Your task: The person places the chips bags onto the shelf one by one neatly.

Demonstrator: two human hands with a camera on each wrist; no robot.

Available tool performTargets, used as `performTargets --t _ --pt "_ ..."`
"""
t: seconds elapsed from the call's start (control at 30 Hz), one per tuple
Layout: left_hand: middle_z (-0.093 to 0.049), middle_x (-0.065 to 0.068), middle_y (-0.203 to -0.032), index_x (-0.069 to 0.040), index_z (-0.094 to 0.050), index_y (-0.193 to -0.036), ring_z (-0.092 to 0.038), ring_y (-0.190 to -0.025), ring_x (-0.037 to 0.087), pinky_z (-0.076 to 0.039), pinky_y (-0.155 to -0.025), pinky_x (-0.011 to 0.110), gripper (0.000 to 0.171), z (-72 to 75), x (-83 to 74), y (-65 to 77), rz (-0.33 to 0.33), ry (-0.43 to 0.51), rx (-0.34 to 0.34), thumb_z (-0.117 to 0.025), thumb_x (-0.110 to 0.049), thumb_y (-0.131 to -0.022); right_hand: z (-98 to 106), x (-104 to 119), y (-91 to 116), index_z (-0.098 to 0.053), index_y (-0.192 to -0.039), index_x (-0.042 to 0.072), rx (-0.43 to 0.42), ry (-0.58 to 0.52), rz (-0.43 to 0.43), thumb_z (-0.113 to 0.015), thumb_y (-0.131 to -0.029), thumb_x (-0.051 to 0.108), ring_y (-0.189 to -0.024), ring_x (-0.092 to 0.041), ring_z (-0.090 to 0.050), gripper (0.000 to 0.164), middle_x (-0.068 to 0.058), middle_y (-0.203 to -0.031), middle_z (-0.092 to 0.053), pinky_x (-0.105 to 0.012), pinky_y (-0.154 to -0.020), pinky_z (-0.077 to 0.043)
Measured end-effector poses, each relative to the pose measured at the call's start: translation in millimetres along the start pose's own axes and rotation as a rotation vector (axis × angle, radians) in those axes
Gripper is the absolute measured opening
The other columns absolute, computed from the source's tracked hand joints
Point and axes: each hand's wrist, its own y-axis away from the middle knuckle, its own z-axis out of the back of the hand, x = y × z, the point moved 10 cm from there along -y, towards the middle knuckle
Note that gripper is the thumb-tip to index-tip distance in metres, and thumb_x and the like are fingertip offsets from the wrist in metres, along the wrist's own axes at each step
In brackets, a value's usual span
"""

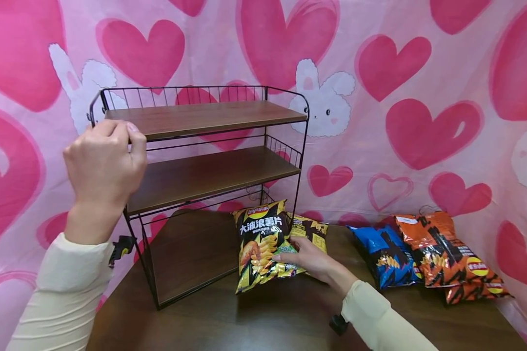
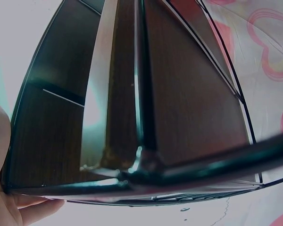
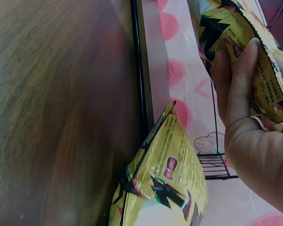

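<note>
From left: left hand (image 1: 107, 158) curled around the upper front corner of the rack (image 1: 215, 170). Before its lowest opening: yellow-and-black bag (image 1: 261, 243), apparently above the bench (image 1: 290, 321), gripped at its right edge by fingers of the right hand (image 1: 309, 261), the nearer one; bulk lying leftward of these. Long axis near vertical, slightly tilted, logo end upward. Farther right: blue bag (image 1: 384, 258).

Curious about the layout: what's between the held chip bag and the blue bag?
In the head view: the right hand, another yellow bag behind it, then bare tabletop.
</note>
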Motion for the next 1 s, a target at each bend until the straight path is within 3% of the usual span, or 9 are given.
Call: performTargets --t 0.5,1.0 --pt "-0.071 0.025 -0.089 0.011 -0.07 -0.084 -0.061 -0.07 0.052 -0.043 -0.053 0.066 0.055 1.5 -1.1 -0.2 0.002 0.0 -0.017 -0.038 -0.029 -0.103 -23 6 -19 -0.024 -0.157 -0.008 0.034 0.021 0.022 -0.081 -0.087 0.036 -0.153 -0.046 -0.018 0.101 -0.027 -0.165 -0.02 -0.061 -0.116 -0.029" --pt "-0.071 0.024 -0.09 0.011 -0.07 -0.083 -0.061 -0.071 0.052 -0.043 -0.053 0.066 0.055 1.3 -2.1 -0.6 0.002 -0.003 -0.011 -0.038 -0.029 -0.103 -52 12 -37 -0.018 -0.159 -0.007 0.104 0.001 0.033 -0.081 -0.087 0.038 -0.154 -0.045 -0.013 0.106 -0.027 -0.167 -0.014 -0.061 -0.119 -0.023"
